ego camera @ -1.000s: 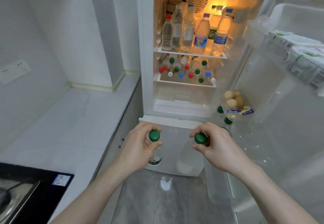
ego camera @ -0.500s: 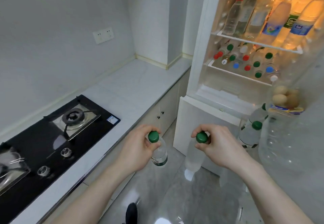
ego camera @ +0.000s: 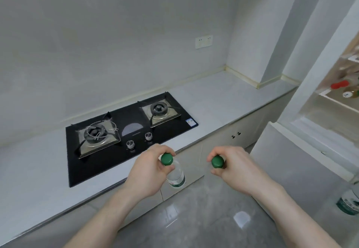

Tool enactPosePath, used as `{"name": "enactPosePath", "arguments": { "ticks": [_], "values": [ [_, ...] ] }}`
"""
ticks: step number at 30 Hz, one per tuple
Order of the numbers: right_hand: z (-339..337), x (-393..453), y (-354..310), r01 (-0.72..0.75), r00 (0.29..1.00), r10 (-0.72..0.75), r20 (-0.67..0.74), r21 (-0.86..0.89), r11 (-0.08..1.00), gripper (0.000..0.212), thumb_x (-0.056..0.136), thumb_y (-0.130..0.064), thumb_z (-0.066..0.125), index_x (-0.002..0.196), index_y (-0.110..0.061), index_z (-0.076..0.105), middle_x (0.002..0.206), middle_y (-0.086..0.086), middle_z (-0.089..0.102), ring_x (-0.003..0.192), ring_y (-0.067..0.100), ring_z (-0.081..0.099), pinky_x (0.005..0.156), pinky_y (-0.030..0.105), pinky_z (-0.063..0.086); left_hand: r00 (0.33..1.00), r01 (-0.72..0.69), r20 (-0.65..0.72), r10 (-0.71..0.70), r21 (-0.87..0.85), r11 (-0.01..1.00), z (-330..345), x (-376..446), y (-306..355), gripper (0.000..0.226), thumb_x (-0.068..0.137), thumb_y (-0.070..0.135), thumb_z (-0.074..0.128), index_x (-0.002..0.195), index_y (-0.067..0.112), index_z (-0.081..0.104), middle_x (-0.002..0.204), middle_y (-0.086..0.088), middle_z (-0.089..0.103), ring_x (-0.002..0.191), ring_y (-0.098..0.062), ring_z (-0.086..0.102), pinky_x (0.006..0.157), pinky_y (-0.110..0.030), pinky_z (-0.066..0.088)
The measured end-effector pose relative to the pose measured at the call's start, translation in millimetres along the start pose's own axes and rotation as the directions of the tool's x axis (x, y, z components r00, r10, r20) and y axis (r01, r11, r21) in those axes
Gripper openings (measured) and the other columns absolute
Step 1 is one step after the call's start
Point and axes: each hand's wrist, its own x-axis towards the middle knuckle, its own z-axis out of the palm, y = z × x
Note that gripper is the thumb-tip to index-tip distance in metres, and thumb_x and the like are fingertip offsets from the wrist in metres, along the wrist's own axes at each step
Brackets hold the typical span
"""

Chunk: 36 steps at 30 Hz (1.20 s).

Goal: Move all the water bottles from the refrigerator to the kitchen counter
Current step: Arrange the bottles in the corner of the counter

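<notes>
Two bare hands hang over the grey floor (ego camera: 194,218) in front of the long white kitchen counter (ego camera: 223,96), each holding a water bottle by its neck. At the right edge the open refrigerator (ego camera: 314,100) shows more bottles on its shelf. A black gas hob (ego camera: 124,131) sits in the counter. The left hand (ego camera: 149,172) grips the left water bottle (ego camera: 175,176) just under its green cap. The right hand (ego camera: 235,168) grips the right water bottle (ego camera: 217,162), of which only the green cap shows.
</notes>
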Motion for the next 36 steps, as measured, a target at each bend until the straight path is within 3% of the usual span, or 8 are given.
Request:
{"name": "enactPosePath", "arguments": {
  "ticks": [2, 6, 14, 17, 21, 27, 32, 36],
  "values": [
    [14.9, 8.3, -28.3, 0.062, 0.998, -0.062, 0.010, -0.004, 0.998, 0.024, 0.085, -0.025, 0.081, 0.098, -0.040, 0.068, 0.078, -0.019, 0.055, 0.071, -0.004, 0.051, 0.061, 0.012, 0.037, 0.999, 0.037, -0.035, -0.037, -0.008, 0.999, -24.2, -18.7, -17.7, 0.029, 0.087, 0.017, 0.080, 0.098, 0.041, 0.066, 0.104, 0.016, 0.060, 0.075, -0.010, 0.061, 0.071, -0.016, 0.048],
    [53.6, 21.5, -102.8, 0.186, 0.981, -0.187, 0.059, 0.018, 0.982, 0.024, 0.086, -0.022, 0.082, 0.097, -0.039, 0.068, 0.085, -0.024, 0.055, 0.072, -0.010, 0.050, 0.060, 0.009, 0.035, 0.981, 0.134, -0.136, -0.136, -0.023, 0.991, -84.4, -66.0, -68.7, 0.029, 0.087, 0.018, 0.079, 0.100, 0.040, 0.066, 0.102, 0.016, 0.061, 0.077, -0.007, 0.062, 0.072, -0.014, 0.046],
    [134.7, 33.3, -236.1, 0.350, 0.926, -0.352, 0.136, 0.042, 0.936, 0.027, 0.085, -0.027, 0.084, 0.096, -0.044, 0.066, 0.096, -0.022, 0.061, 0.077, 0.001, 0.055, 0.066, 0.023, 0.045, 0.894, 0.327, -0.311, -0.321, -0.035, 0.944, -180.1, -156.6, -168.2, 0.028, 0.086, 0.017, 0.077, 0.095, 0.042, 0.066, 0.103, 0.021, 0.062, 0.073, -0.002, 0.061, 0.068, -0.015, 0.044],
    [167.7, 32.9, -285.3, 0.420, 0.890, -0.423, 0.172, 0.059, 0.906, 0.028, 0.084, -0.026, 0.084, 0.096, -0.043, 0.067, 0.095, -0.022, 0.062, 0.077, 0.002, 0.058, 0.071, 0.026, 0.051, 0.842, 0.387, -0.379, -0.384, -0.070, 0.919, -213.2, -193.0, -202.9, 0.028, 0.084, 0.017, 0.077, 0.093, 0.041, 0.067, 0.100, 0.021, 0.062, 0.068, -0.005, 0.060, 0.069, -0.020, 0.046],
    [206.5, 30.1, -345.4, 0.503, 0.829, -0.504, 0.243, 0.069, 0.861, 0.024, 0.085, -0.027, 0.082, 0.099, -0.041, 0.069, 0.091, -0.024, 0.060, 0.081, 0.003, 0.056, 0.073, 0.028, 0.049, 0.768, 0.466, -0.440, -0.466, -0.114, 0.877, -247.4, -244.5, -240.3, 0.026, 0.086, 0.019, 0.073, 0.095, 0.042, 0.066, 0.102, 0.020, 0.061, 0.066, -0.006, 0.063, 0.068, -0.027, 0.052],
    [256.4, 33.2, -424.4, 0.614, 0.711, -0.603, 0.362, 0.099, 0.783, 0.024, 0.084, -0.027, 0.081, 0.099, -0.041, 0.067, 0.094, -0.025, 0.060, 0.088, 0.001, 0.057, 0.076, 0.025, 0.048, 0.623, 0.572, -0.533, -0.572, -0.188, 0.798, -279.9, -307.6, -284.4, 0.023, 0.086, 0.022, 0.072, 0.095, 0.042, 0.066, 0.102, 0.019, 0.061, 0.069, -0.006, 0.062, 0.065, -0.024, 0.049],
    [296.7, 43.6, -489.2, 0.695, 0.606, -0.665, 0.436, 0.118, 0.709, 0.022, 0.084, -0.027, 0.080, 0.094, -0.040, 0.066, 0.097, -0.019, 0.065, 0.077, 0.000, 0.063, 0.062, 0.020, 0.041, 0.513, 0.641, -0.588, -0.625, -0.222, 0.735, -301.5, -342.3, -316.3, 0.023, 0.086, 0.025, 0.074, 0.095, 0.044, 0.064, 0.103, 0.021, 0.061, 0.073, -0.005, 0.061, 0.068, -0.022, 0.048],
    [336.3, 57.5, -544.8, 0.750, 0.507, -0.716, 0.481, 0.163, 0.641, 0.020, 0.085, -0.028, 0.080, 0.095, -0.040, 0.067, 0.099, -0.021, 0.064, 0.076, -0.001, 0.059, 0.064, 0.022, 0.043, 0.404, 0.707, -0.621, -0.672, -0.254, 0.660, -320.0, -362.5, -343.6, 0.022, 0.088, 0.027, 0.075, 0.101, 0.042, 0.065, 0.107, 0.021, 0.061, 0.077, -0.009, 0.064, 0.077, -0.031, 0.055]
  ]
}}
